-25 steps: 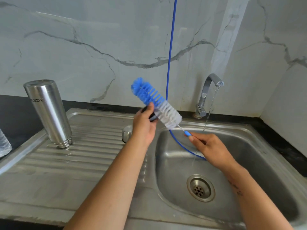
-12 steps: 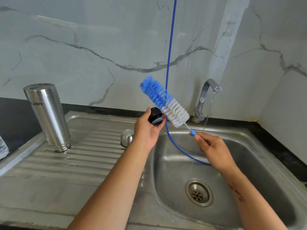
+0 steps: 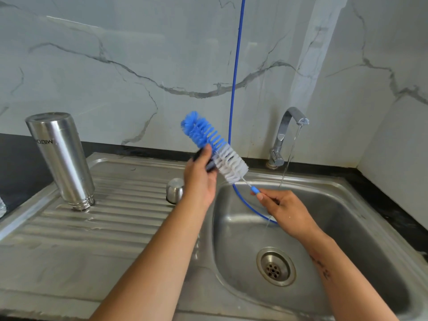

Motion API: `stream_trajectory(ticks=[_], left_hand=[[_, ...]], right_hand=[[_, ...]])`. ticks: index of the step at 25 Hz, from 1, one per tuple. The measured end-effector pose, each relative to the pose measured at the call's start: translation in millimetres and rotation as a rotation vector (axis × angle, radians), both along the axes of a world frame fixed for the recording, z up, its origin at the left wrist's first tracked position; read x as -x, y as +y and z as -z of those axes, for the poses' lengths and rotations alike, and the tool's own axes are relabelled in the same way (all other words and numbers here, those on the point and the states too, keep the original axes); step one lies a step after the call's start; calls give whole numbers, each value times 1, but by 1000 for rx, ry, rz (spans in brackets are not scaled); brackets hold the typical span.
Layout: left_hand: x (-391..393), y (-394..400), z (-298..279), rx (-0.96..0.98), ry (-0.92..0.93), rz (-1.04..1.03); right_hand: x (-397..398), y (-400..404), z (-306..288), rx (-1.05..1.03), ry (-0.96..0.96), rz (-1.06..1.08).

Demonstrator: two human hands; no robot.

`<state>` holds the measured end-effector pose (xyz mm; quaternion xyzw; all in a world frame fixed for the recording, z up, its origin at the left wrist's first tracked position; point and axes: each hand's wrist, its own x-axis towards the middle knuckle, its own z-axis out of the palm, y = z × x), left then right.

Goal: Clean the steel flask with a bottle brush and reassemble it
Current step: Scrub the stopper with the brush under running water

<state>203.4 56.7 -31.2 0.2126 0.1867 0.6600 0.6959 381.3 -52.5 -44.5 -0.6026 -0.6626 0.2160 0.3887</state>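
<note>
The steel flask [image 3: 62,158] stands upside down on the ribbed drainboard at the left, away from both hands. My left hand [image 3: 200,179] grips a small black stopper [image 3: 209,164], mostly hidden by my fingers, and presses it against the bristles of the blue-and-white bottle brush [image 3: 215,147]. My right hand [image 3: 286,209] pinches the brush's blue handle end over the basin. A small steel cap [image 3: 174,189] sits on the drainboard just left of my left hand.
The tap [image 3: 284,135] runs a thin stream into the sink basin [image 3: 347,228]. A blue hose [image 3: 236,66] hangs down the marble wall and curves into the basin. The drain [image 3: 275,266] lies below my right hand. Black counter borders the sink.
The brush has slid back left across the stopper; the stopper, plainly visible half a second ago, is now covered by my fingers and the bristles.
</note>
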Motion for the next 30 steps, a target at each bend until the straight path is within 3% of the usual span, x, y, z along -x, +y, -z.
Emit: stream_trajectory(ticks=[3,7,11,16,21,26,30], left_hand=[[-21,-19,1,-15,96,37],[4,5,-4,-22,-45,-59],[-19,-18,-1,-13,65,25],[7,-3,-6,-1,-99,-66],[-12,-19,0,160,250,44],[-1,-21,-9,180,85,130],[3,-21,-13,120,54,124]], right_hand=[[1,4,-3,-47,-27,64],[-9,-9,-5,25,-53,19],[0,-1,-9,-41,-39,57],[-5,-11,-10,20,-67,-16],[3,-1,-11,-132,85,122],[-18,-10,-5,-103,118,177],[-15,-7,-4,-59,59,145]])
